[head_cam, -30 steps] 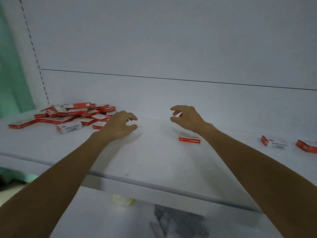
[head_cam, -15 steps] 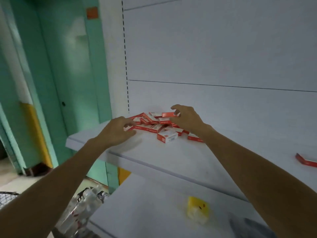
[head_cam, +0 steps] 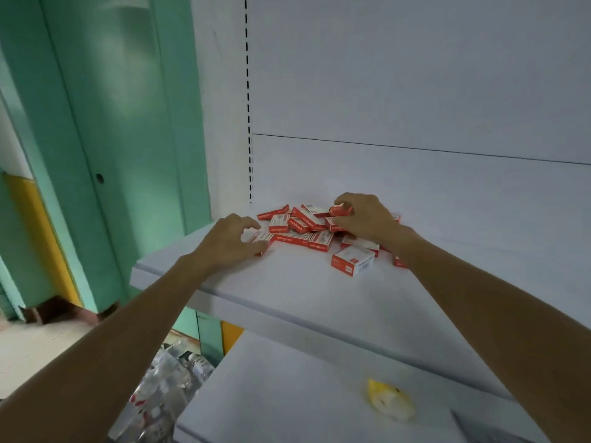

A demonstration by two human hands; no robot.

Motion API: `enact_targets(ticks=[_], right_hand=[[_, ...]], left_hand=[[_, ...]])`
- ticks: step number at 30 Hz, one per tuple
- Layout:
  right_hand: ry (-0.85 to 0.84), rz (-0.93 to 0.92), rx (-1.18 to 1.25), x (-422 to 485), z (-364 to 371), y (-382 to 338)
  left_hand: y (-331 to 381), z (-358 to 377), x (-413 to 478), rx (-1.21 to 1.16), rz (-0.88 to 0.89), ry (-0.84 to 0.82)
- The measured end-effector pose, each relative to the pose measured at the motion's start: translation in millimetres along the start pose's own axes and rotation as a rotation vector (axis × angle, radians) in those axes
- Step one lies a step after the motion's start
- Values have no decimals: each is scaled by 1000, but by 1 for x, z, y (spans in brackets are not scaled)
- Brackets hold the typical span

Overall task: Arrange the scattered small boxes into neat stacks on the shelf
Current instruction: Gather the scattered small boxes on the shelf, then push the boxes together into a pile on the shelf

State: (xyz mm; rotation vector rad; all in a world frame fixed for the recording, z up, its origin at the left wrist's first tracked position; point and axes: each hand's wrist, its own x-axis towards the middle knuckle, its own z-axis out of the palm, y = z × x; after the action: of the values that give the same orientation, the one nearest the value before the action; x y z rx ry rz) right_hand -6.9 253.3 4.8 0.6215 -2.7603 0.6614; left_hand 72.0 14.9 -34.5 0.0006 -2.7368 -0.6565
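Nearest you: lower shelf [head_cam: 287, 394] carrying a blurred yellow object [head_cam: 388, 401], clear plastic bottles [head_cam: 166, 378] below to its left. Upper white shelf [head_cam: 287, 292]: one loose box [head_cam: 353, 260] lies just in front of the jumbled pile of small red-and-white boxes [head_cam: 303, 223]. Your left hand [head_cam: 230, 243] curls round the left-edge box [head_cam: 263, 239], and your right hand [head_cam: 367, 219] pinches the far box [head_cam: 340, 210] atop the pile, near the white back panel [head_cam: 415, 174].
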Motion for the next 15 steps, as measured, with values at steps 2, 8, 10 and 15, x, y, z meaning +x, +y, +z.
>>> enact_targets(ticks=[2,8,10,15], right_hand=[[-28,-14,-16,12,0,-2],[-141,-7,-182,43,24,-20],[-172,44,-250,49,34,-25],[-195,107,-233,63,44,-35]], left_hand=[[0,1,14,6,-41,-68],[-19,4,34,-34,-58,-272],[-24,2,37,-70,-37,-280],[-36,-7,41,-89,17,-262]])
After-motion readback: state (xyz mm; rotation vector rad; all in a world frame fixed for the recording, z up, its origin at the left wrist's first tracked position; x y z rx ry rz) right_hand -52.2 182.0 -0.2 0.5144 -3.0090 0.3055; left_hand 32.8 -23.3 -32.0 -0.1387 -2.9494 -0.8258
